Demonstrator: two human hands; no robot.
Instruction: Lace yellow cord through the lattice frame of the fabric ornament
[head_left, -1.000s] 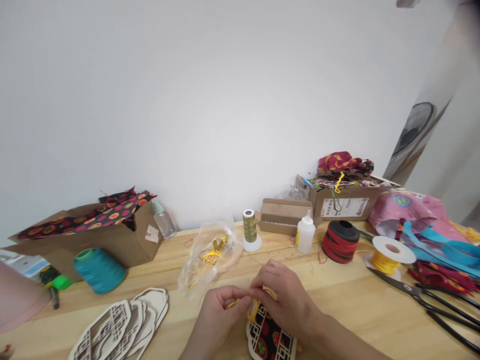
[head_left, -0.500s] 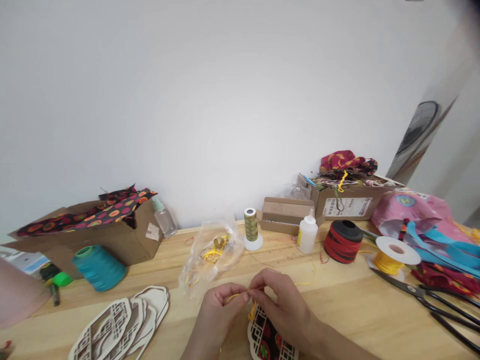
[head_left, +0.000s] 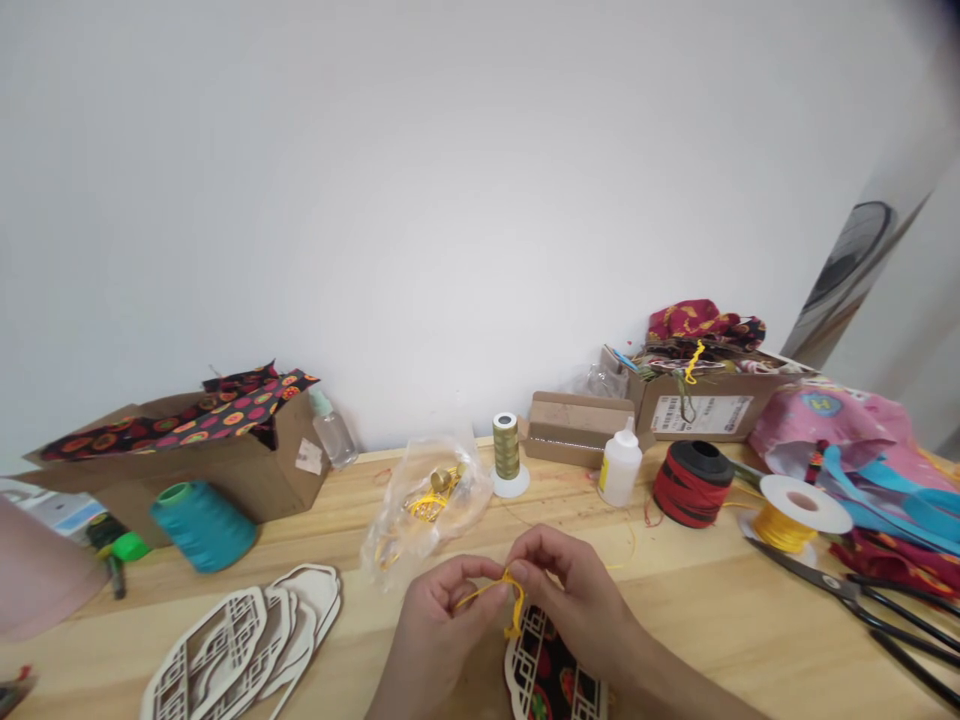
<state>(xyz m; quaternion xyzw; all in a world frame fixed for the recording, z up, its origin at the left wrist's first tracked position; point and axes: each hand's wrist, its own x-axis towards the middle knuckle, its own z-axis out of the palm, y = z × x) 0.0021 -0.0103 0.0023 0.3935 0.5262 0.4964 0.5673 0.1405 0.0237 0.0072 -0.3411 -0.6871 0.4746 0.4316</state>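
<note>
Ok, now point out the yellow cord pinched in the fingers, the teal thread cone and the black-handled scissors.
Yellow cord [head_left: 518, 606]: head view, on its lower stretch.
Teal thread cone [head_left: 207, 528]: head view, middle of its wound side.
Black-handled scissors [head_left: 847, 589]: head view, on the metal beside the pivot.

Bare hands [head_left: 574, 592], bare wrists [head_left: 624, 640], forearms [head_left: 667, 668] uncovered as far as visible.

From where I stood, a pale wooden tabletop [head_left: 690, 620] carried | left: brown cardboard box [head_left: 247, 470], tilted teal thread cone [head_left: 202, 527], overlapping white fretwork plates [head_left: 301, 625] | middle: clear plastic bag [head_left: 427, 500], upright olive thread spool [head_left: 506, 450], white squeeze bottle [head_left: 620, 468] | right: red-and-black cord spool [head_left: 691, 487], white yellow-corded reel [head_left: 784, 527], black-handled scissors [head_left: 848, 589]
</note>
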